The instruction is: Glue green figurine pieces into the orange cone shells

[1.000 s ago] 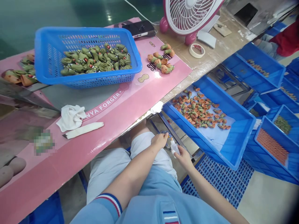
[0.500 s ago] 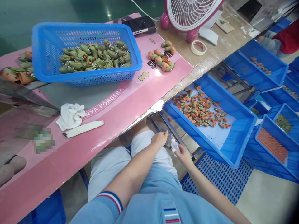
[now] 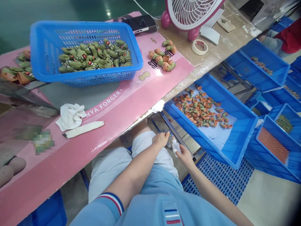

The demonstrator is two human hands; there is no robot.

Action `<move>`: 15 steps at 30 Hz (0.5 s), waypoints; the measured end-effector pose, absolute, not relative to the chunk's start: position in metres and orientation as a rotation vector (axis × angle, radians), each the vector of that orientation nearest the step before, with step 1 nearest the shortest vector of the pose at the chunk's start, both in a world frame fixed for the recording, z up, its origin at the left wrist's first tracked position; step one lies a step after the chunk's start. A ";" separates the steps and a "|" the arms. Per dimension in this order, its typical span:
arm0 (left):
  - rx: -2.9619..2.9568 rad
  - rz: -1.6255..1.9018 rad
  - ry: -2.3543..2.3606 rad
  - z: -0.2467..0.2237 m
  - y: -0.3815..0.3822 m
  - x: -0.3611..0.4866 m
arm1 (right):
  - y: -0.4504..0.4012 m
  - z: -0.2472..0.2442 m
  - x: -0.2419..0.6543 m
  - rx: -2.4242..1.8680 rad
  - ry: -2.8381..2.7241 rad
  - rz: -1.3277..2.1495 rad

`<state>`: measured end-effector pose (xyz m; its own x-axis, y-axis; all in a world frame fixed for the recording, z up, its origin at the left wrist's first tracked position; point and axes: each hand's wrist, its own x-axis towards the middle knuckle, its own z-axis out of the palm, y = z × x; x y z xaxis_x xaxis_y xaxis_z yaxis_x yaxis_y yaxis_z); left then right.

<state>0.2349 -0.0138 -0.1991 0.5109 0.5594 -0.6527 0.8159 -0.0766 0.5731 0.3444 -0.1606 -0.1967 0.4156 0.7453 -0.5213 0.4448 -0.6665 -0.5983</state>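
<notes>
Above my lap, my left hand (image 3: 161, 139) is closed in a pinch; whatever it holds is too small to make out. Close by on its right, my right hand (image 3: 185, 154) grips a small translucent bottle (image 3: 176, 147) with its nozzle pointing up. On the pink mat (image 3: 131, 103), a blue basket (image 3: 87, 76) holds many green shoe-shaped pieces (image 3: 94, 56). Several orange and green pieces (image 3: 168, 65) lie on the mat to the basket's right. A blue tray (image 3: 237, 125) beside the table contains many more orange and green pieces (image 3: 199, 110).
A pink and white fan (image 3: 191, 14), a tape roll (image 3: 199, 47) and a black device (image 3: 141, 23) stand along the back. A crumpled white cloth (image 3: 70, 116) and a white wrapped tool (image 3: 84, 129) lie at left. Another person's red sleeve (image 3: 291, 37) shows at far right.
</notes>
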 end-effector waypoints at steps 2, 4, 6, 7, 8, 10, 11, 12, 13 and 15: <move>1.749 -0.315 1.165 -0.200 -0.014 0.235 | -0.161 -0.197 0.345 -2.317 -1.029 1.128; 1.736 -0.308 1.172 -0.200 -0.015 0.235 | -0.161 -0.198 0.345 -2.324 -1.033 1.126; 1.719 -0.296 1.180 -0.199 -0.015 0.235 | -0.161 -0.198 0.344 -2.326 -1.034 1.123; 1.710 -0.288 1.185 -0.199 -0.015 0.235 | -0.161 -0.198 0.344 -2.326 -1.033 1.121; 1.699 -0.278 1.191 -0.198 -0.016 0.235 | -0.161 -0.199 0.344 -2.324 -1.032 1.118; 1.674 -0.255 1.204 -0.198 -0.016 0.235 | -0.161 -0.199 0.344 -2.321 -1.029 1.111; 1.657 -0.242 1.212 -0.198 -0.016 0.235 | -0.161 -0.199 0.344 -2.319 -1.027 1.108; 1.639 -0.227 1.222 -0.199 -0.015 0.235 | -0.161 -0.200 0.344 -2.316 -1.024 1.106; 1.618 -0.210 1.234 -0.200 -0.015 0.235 | -0.161 -0.200 0.344 -2.313 -1.020 1.106; 1.569 -0.167 1.264 -0.201 -0.013 0.234 | -0.162 -0.201 0.344 -2.302 -1.013 1.106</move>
